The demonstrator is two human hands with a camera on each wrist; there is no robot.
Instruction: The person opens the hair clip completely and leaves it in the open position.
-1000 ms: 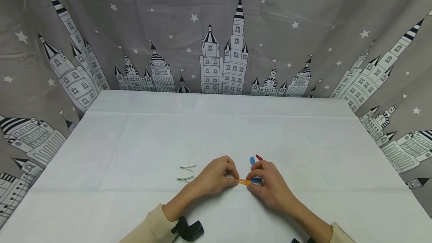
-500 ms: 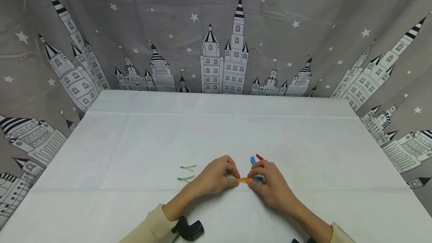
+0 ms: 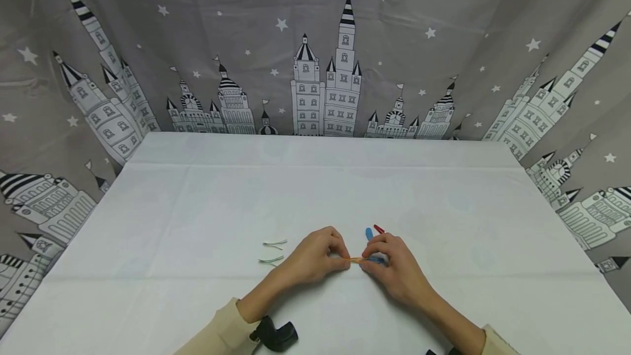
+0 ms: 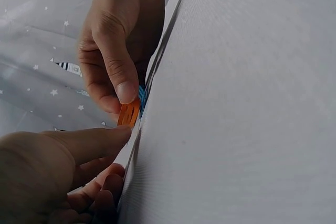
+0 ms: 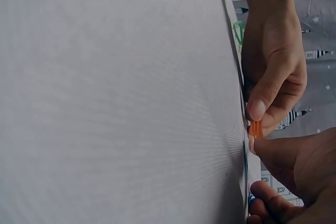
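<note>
An orange snap hair clip (image 3: 356, 260) is stretched between both hands just above the table. My left hand (image 3: 317, 256) pinches its left end between thumb and fingers. The other end is pinched by my right hand (image 3: 394, 267). In the left wrist view, the slotted face of the orange clip (image 4: 128, 114) shows between the thumbs. A blue hair clip (image 3: 377, 260) lies partly under the right fingers. Beyond that hand are another blue clip (image 3: 369, 234) and a red clip (image 3: 379, 229), both partly covered by it.
Left of the left hand, a pale hair clip (image 3: 274, 244) and a green hair clip (image 3: 271, 261) lie spread apart on the white table (image 3: 222, 201). A grey curtain (image 3: 236, 26) printed with castles hangs behind the table.
The orange clip has tipped from showing its face to showing more of its edge in the head view, and has shifted slightly away from me. Both hands keep their pinch.
</note>
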